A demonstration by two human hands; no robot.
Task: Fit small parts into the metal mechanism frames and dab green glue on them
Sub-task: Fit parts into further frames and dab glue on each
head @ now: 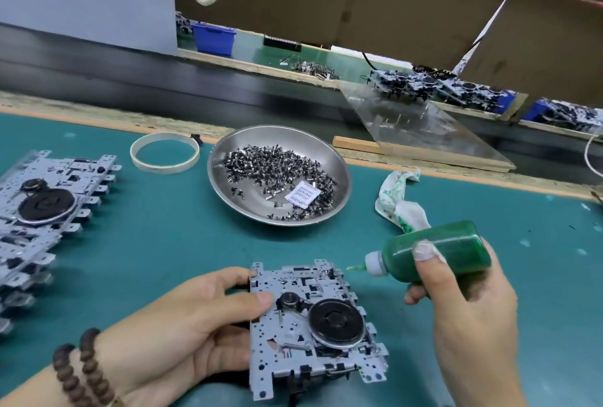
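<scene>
My left hand (195, 318) grips a metal mechanism frame (313, 328) by its left edge, thumb on top near a small pulley. The frame carries a black flywheel and a belt. My right hand (463, 302) holds a green glue bottle (437, 251) tipped sideways, its white nozzle pointing left just beyond the frame's upper right corner, a green drop at the tip. A steel bowl (332, 152) holding several small dark parts and a white sachet sits behind.
A stack of metal frames (49, 211) lies at the left of the teal mat. A white tape ring (164, 152) is behind it. A glue-stained rag (399, 201) lies right of the bowl. A conveyor belt and blue bins run across the back.
</scene>
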